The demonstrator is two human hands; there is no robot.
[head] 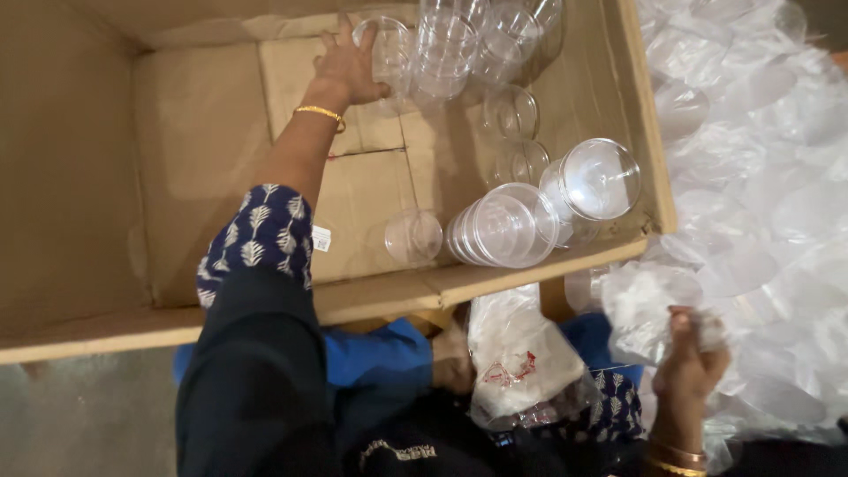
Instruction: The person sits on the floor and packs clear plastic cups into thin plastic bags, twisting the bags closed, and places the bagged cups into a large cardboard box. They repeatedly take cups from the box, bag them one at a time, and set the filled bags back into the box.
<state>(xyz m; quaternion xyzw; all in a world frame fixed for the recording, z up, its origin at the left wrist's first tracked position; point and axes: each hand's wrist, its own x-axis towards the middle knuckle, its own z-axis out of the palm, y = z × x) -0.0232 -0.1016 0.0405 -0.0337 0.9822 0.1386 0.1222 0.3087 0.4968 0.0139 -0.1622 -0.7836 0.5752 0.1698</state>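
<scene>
My left hand (349,62) reaches deep into a large cardboard box (177,159) and grips a stack of clear plastic cups (389,53) at the box's far side. A gold bangle sits on that wrist. More clear cup stacks (477,40) stand beside it. Two stacks (503,225) lie on their sides near the box's front right corner, and a single cup (412,236) lies apart on the floor of the box. My right hand (689,362), at the lower right outside the box, is closed on crumpled clear plastic wrap (645,309).
A big heap of clear plastic bags and wrappers (760,159) fills the right side beyond the box wall. A crumpled plastic bag with red print (517,362) lies on my lap over blue cloth (380,353). Grey floor (79,415) shows lower left.
</scene>
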